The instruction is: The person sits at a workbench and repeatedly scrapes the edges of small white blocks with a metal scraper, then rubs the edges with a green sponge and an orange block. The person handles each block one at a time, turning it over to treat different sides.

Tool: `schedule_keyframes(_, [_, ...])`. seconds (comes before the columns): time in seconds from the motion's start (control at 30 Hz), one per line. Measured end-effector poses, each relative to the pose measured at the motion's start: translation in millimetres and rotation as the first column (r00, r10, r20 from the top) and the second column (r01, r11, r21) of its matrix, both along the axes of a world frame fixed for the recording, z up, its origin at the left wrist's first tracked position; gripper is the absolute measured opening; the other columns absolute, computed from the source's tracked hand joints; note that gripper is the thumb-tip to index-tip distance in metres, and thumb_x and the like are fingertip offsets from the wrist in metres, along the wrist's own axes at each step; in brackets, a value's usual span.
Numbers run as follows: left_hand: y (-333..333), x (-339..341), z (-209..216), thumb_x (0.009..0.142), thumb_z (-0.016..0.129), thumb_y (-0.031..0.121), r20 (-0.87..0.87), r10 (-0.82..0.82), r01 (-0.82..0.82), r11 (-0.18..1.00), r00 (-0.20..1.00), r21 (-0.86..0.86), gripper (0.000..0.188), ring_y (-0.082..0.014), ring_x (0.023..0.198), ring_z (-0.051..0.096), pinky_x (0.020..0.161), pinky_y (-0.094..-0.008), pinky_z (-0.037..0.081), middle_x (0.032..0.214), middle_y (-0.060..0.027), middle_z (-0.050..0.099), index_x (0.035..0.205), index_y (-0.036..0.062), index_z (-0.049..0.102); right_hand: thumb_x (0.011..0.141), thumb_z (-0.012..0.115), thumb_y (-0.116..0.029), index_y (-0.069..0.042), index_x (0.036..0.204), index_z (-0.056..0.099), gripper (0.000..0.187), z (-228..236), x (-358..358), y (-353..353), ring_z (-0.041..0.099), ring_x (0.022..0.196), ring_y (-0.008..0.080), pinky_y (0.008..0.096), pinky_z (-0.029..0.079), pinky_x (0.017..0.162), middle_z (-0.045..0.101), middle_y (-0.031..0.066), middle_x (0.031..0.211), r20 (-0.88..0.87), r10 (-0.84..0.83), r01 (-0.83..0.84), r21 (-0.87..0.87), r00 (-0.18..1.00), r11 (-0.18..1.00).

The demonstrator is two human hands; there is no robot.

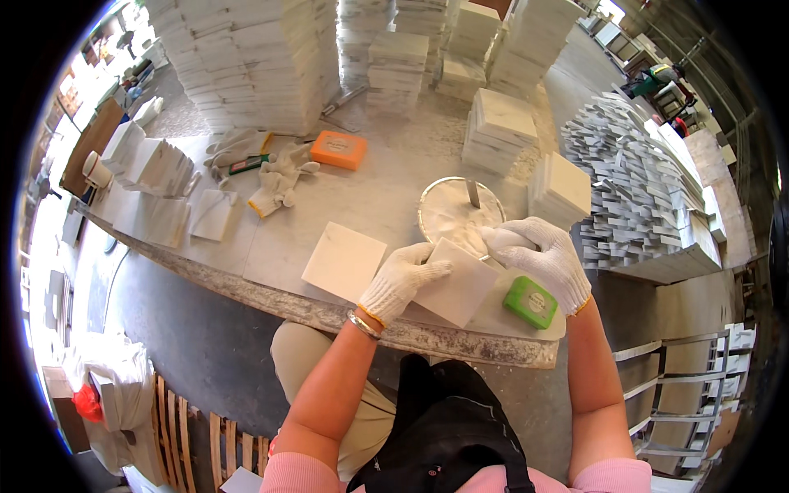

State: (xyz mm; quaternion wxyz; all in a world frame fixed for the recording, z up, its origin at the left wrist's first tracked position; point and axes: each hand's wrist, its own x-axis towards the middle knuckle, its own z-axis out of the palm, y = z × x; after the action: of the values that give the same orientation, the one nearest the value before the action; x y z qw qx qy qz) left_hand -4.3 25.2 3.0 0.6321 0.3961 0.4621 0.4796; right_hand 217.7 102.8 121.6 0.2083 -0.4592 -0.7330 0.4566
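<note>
White knit gloves with yellow cuffs cover both hands. My left hand (403,283) grips a square white marble tile (457,287) by its left side, thumb on top, tilting it near the table's front edge. Over the far right corner of that tile, my right hand (538,253) is closed, fingers curled by the rim of a round bowl (422,215). What lies in those fingers, if anything, I cannot make out. White powder or paste fills the bowl, and a flat metal blade (472,194) stands in it. A second white tile (343,261) lies flat to the left; a green block (530,302) sits beside my right wrist.
An orange block (339,149) and loose gloves (281,179) lie farther back on the stone-topped table (271,238). Tall tile stacks (246,66) stand behind, shorter stacks (498,127) at right. Beyond are piled grey-white pieces (625,181) and a metal rack (682,394).
</note>
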Motion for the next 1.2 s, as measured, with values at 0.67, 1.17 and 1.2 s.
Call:
schedule_keyframes(0.67, [0.6,-0.5,-6.5,0.094,0.07,0.021,0.075,-0.008,0.008,1.0,0.997,-0.007,0.036,-0.0085,0.095,0.06,0.086,-0.0267,0.051,0.106,-0.0031,0.069,0.12,-0.004,0.067,0.078,0.073,-0.032,-0.006,0.103,0.079,0.036,-14.5,1.9,10.7,0.064,0.082,0.0265,0.036,0.05,0.076,0.069,0.0126,0.089,0.201,0.139,-0.167,0.129,0.97,0.978])
schedule_keyframes(1.17, [2.3,-0.6,-10.9,0.094,0.071,0.023,0.059,-0.013,0.014,1.0,0.998,-0.015,0.036,-0.0082,0.093,0.061,0.084,-0.0263,0.051,0.104,-0.0026,0.07,0.118,-0.0037,0.069,0.078,0.075,-0.03,-0.005,0.104,0.078,0.036,-13.9,0.6,10.8,0.065,0.082,0.0248,0.0348,0.051,0.075,0.069,0.0122,0.089,0.205,0.127,-0.149,0.097,0.971,0.984])
schedule_keyframes(1.2, [2.4,-0.7,-11.5,0.094,0.071,0.023,0.054,-0.013,0.014,1.0,0.998,-0.013,0.036,-0.0082,0.093,0.062,0.084,-0.0264,0.051,0.104,-0.0027,0.07,0.118,-0.0037,0.069,0.078,0.075,-0.03,-0.005,0.104,0.078,0.036,-13.4,0.4,10.3,0.065,0.082,0.0248,0.0348,0.051,0.075,0.069,0.0122,0.089,0.206,0.127,-0.15,0.098,0.97,0.984])
